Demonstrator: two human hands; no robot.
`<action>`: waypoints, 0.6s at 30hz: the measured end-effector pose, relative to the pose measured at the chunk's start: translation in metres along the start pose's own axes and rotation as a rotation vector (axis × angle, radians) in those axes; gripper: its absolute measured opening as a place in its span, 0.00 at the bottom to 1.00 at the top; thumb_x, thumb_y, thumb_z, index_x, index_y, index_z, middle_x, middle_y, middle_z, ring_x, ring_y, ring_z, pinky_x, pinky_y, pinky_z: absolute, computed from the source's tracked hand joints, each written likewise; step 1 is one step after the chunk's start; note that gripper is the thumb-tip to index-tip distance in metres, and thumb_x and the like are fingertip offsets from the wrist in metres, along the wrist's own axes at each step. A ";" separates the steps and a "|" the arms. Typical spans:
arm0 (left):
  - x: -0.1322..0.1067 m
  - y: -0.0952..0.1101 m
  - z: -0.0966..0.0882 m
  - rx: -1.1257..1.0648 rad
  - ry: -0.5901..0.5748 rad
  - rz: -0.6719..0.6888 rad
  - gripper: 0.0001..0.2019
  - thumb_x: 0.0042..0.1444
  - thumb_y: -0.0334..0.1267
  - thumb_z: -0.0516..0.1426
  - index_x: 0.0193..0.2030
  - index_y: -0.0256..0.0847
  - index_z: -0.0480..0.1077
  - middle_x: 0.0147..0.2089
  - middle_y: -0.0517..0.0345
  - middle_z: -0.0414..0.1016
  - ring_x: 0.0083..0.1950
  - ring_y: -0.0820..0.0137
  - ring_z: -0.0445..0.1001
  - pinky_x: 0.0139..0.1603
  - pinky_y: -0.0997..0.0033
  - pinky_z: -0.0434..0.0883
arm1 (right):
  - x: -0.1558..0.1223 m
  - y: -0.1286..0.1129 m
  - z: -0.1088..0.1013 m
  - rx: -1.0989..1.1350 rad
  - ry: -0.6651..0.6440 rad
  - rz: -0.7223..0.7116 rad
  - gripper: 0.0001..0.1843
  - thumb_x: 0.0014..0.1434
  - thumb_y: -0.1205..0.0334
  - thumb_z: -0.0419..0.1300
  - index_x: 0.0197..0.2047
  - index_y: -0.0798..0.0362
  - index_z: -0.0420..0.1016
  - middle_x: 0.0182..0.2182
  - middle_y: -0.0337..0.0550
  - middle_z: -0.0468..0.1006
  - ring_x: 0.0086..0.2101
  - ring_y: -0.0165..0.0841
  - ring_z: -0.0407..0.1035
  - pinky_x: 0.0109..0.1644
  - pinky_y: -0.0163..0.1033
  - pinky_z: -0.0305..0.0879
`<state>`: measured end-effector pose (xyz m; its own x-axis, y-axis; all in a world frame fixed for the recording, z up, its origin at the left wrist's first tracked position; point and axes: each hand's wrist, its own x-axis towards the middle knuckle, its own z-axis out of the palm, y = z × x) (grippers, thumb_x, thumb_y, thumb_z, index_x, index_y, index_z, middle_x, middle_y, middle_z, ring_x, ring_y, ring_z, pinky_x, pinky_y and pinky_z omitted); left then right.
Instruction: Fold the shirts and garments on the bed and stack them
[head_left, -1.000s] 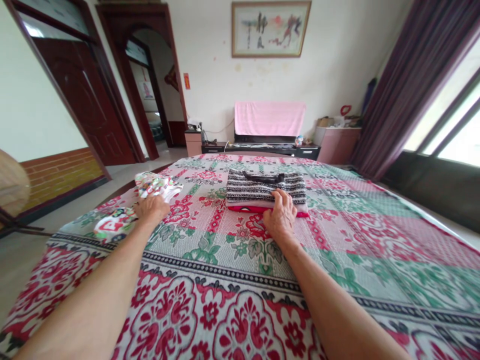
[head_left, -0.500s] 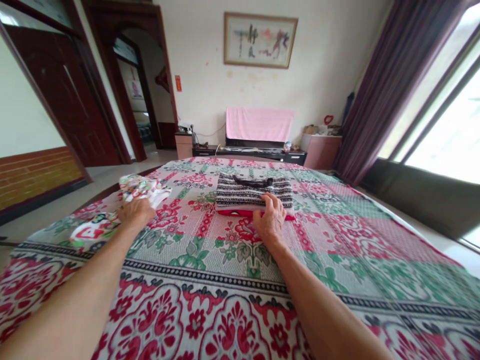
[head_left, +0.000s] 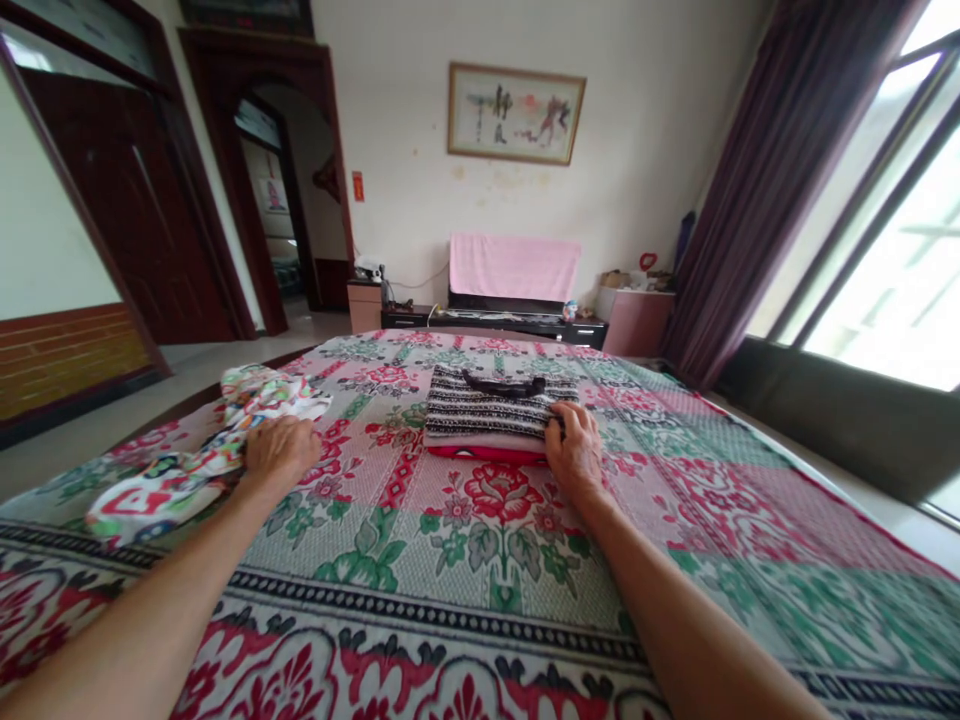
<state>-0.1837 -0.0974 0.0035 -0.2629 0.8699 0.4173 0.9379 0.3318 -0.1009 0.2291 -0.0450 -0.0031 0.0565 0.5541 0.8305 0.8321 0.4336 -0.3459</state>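
A stack of folded clothes lies mid-bed, with a black-and-white striped knitted garment [head_left: 487, 415] on top and pink and red layers [head_left: 480, 454] below. Across it rests a black strap-like piece [head_left: 504, 387]. My right hand [head_left: 577, 445] is closed at the stack's front right corner, fingers curled over the striped edge. To the left, a crumpled white garment with colourful prints [head_left: 161, 490] is stretched across the bed. My left hand [head_left: 283, 448] is closed on its middle, knuckles up; the fingertips are hidden.
A flowered red, green and white bedspread [head_left: 502, 535] covers the bed. Beyond its far edge stand a low black cabinet [head_left: 510, 326] and a pink cloth [head_left: 515, 266] over a screen. A purple curtain [head_left: 772, 190] hangs by the right window.
My right hand has moved from the stack's front to its right corner. The printed garment's near end lies further left and nearer, while my left hand stays on it. The view has tilted up slightly.
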 end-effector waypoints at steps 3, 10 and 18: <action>-0.001 0.008 0.002 0.004 0.007 0.038 0.18 0.58 0.40 0.45 0.38 0.38 0.75 0.42 0.46 0.75 0.46 0.56 0.71 0.48 0.58 0.61 | -0.001 0.001 0.001 0.038 0.010 -0.007 0.14 0.59 0.65 0.48 0.44 0.54 0.71 0.45 0.49 0.72 0.47 0.39 0.62 0.55 0.48 0.58; -0.003 0.017 0.006 0.004 -0.064 0.115 0.20 0.60 0.39 0.40 0.42 0.39 0.73 0.42 0.47 0.75 0.44 0.59 0.74 0.41 0.64 0.66 | -0.002 0.003 0.002 0.073 -0.002 0.012 0.14 0.59 0.64 0.48 0.44 0.53 0.71 0.44 0.49 0.72 0.46 0.39 0.63 0.55 0.50 0.60; -0.005 0.016 -0.001 -0.114 -0.061 0.076 0.18 0.56 0.39 0.46 0.45 0.40 0.73 0.43 0.50 0.76 0.46 0.62 0.73 0.45 0.68 0.67 | -0.001 0.004 0.001 0.099 -0.007 0.029 0.14 0.58 0.63 0.49 0.45 0.53 0.71 0.44 0.48 0.72 0.47 0.39 0.63 0.54 0.50 0.59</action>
<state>-0.1669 -0.0971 0.0007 -0.2006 0.9127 0.3560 0.9743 0.2239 -0.0251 0.2313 -0.0434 -0.0061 0.0761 0.5720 0.8167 0.7718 0.4848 -0.4114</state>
